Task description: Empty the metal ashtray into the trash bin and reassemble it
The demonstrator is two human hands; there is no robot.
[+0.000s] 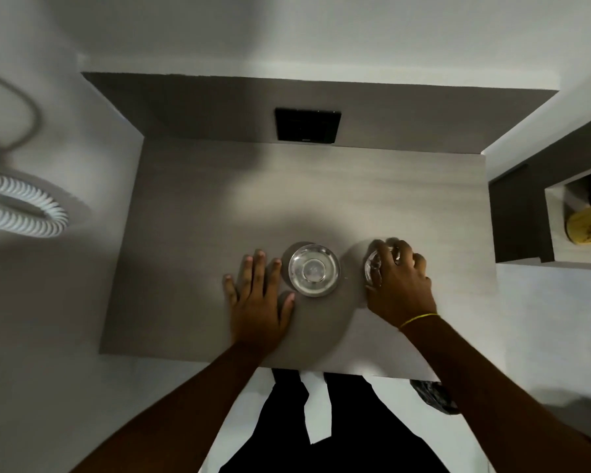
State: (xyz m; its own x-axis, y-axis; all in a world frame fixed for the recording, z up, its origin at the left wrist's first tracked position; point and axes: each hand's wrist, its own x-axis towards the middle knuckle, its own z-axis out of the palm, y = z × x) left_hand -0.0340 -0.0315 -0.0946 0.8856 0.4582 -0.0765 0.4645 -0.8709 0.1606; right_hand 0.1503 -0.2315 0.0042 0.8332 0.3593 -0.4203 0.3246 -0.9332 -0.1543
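Note:
A round shiny metal ashtray bowl (314, 270) sits open on the grey table (191, 206), near the front middle. My left hand (258, 298) lies flat on the table just left of the bowl, fingers spread, holding nothing. To the right of the bowl, my right hand (398, 279) is curled over the ashtray's metal lid (372, 264), fingers wrapped around it; most of the lid is hidden under the hand. The lid rests on or just above the tabletop; I cannot tell which.
A black socket panel (307, 125) is set in the back wall of the table niche. To the right stands a shelf unit (522, 213) holding a yellow object (589, 228). A dark bin (434, 396) shows on the floor under the table's front right edge. A white coiled hose (17, 208) lies at left.

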